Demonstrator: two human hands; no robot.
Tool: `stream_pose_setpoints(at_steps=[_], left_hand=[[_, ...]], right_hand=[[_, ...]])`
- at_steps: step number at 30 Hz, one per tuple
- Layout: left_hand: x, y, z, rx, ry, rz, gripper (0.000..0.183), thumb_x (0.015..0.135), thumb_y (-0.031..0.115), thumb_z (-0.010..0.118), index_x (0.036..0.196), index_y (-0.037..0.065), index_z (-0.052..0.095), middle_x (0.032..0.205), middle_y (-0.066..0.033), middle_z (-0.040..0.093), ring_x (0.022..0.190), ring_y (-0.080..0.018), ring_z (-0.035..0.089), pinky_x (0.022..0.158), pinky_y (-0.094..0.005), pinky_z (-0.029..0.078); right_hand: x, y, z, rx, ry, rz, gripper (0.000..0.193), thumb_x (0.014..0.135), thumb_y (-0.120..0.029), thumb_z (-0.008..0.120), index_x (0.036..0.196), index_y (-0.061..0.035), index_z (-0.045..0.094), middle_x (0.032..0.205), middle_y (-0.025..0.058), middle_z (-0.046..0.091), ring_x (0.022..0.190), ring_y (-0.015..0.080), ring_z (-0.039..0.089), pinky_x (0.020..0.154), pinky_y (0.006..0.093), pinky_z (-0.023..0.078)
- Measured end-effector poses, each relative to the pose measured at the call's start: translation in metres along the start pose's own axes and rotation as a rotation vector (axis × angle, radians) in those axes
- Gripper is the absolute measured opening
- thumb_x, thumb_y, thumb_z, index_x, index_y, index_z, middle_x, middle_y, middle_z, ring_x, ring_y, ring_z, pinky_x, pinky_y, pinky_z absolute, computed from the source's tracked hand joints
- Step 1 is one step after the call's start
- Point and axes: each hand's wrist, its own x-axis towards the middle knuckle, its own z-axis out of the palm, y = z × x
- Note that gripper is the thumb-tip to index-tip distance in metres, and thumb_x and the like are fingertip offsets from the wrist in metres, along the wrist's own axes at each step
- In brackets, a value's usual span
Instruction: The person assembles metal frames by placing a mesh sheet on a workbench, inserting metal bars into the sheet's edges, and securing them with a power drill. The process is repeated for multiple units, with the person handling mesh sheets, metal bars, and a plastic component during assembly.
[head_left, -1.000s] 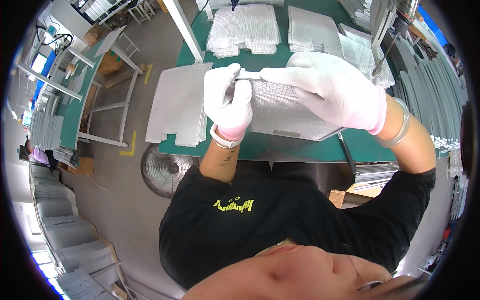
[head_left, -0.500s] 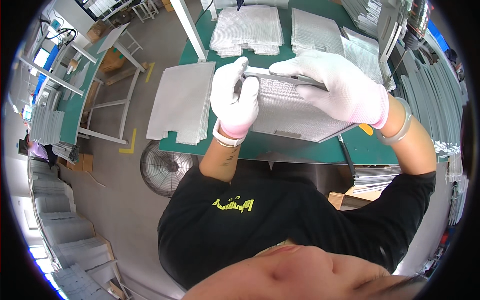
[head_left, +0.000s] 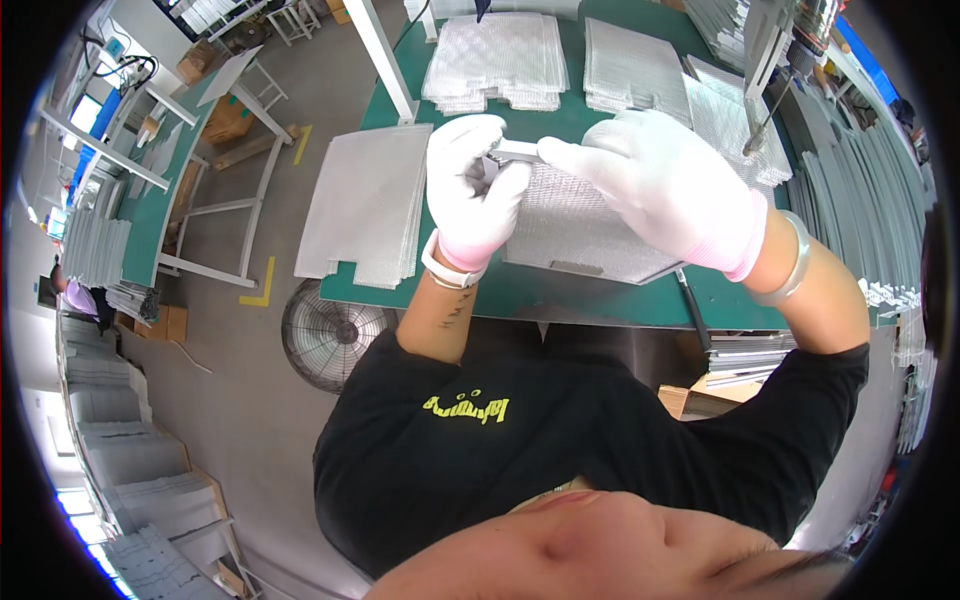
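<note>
Over the green workbench (head_left: 460, 300) I hold a silver mesh filter panel (head_left: 575, 225) with a thin metal frame, tilted with its mesh towards me. My left hand (head_left: 470, 190), in a white glove, is closed on the panel's far left corner, thumb and fingers gripping the frame strip (head_left: 517, 150). My right hand (head_left: 665, 190), also gloved, is closed over the far edge, its thumb or forefinger pressed along the strip beside the left hand. The right hand hides most of the far edge and the panel's right part.
Stacked mesh sheets lie at the far side (head_left: 495, 60), far right (head_left: 632, 65) and left (head_left: 365, 205) of the bench. A power driver (head_left: 812, 35) hangs at upper right near a metal post. A black-handled tool (head_left: 692, 310) lies at the front edge. A floor fan (head_left: 340, 335) stands left.
My right hand has rolled over the far edge and slid slightly left, covering more of the strip. The left hand has shifted slightly right. A yellow piece by the right wrist is now hidden.
</note>
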Motion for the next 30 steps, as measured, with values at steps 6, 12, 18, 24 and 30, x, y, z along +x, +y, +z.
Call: stream_pose_setpoints(at_steps=[6,12,18,24,30], left_hand=[[-0.002,0.002,-0.003,-0.07,-0.011,-0.02,0.032,0.089,-0.007,0.06,0.12,-0.002,0.051,0.108,-0.0144,0.061,0.091,-0.0164,0.062,0.082,-0.0285,0.052],[0.007,0.027,0.004,-0.074,-0.018,-0.087,0.023,0.089,-0.009,0.056,0.111,-0.005,0.056,0.095,-0.0113,0.064,0.082,-0.0145,0.064,0.072,-0.027,0.053],[0.002,0.016,0.003,-0.086,0.019,-0.092,0.025,0.092,-0.006,0.058,0.116,-0.003,0.052,0.098,-0.0129,0.064,0.082,-0.0132,0.064,0.07,-0.0254,0.052],[-0.001,0.008,0.001,-0.033,0.017,-0.075,0.029,0.093,-0.006,0.06,0.12,-0.003,0.049,0.103,-0.0146,0.063,0.084,-0.0138,0.065,0.074,-0.0266,0.054],[-0.001,0.009,0.005,0.007,-0.022,-0.077,0.03,0.091,-0.006,0.061,0.121,-0.004,0.053,0.104,-0.0149,0.066,0.087,-0.0134,0.066,0.075,-0.0257,0.054]], right_hand=[[-0.011,-0.002,-0.002,-0.187,0.097,-0.044,0.038,0.085,-0.013,0.057,0.121,-0.0024,0.06,0.079,0.0077,0.056,0.067,0.0247,0.06,0.06,0.036,0.049],[-0.002,-0.019,-0.013,-0.462,0.025,-0.088,0.04,0.08,-0.014,0.062,0.119,-0.0058,0.062,0.078,0.0037,0.056,0.058,0.0161,0.056,0.052,0.0295,0.046],[0.025,-0.02,0.006,-0.486,0.068,-0.127,0.043,0.079,-0.017,0.062,0.122,-0.0088,0.063,0.071,0.0005,0.046,0.055,0.011,0.052,0.049,0.0268,0.044],[0.033,-0.016,0.007,-0.419,-0.035,-0.09,0.043,0.082,-0.018,0.061,0.123,-0.0042,0.062,0.071,0.0004,0.048,0.056,0.0118,0.054,0.05,0.0274,0.044],[0.024,-0.031,0.014,-0.469,-0.041,0.087,0.041,0.084,-0.019,0.062,0.121,-0.0037,0.059,0.073,0.0006,0.051,0.062,0.0124,0.058,0.054,0.0286,0.043]])
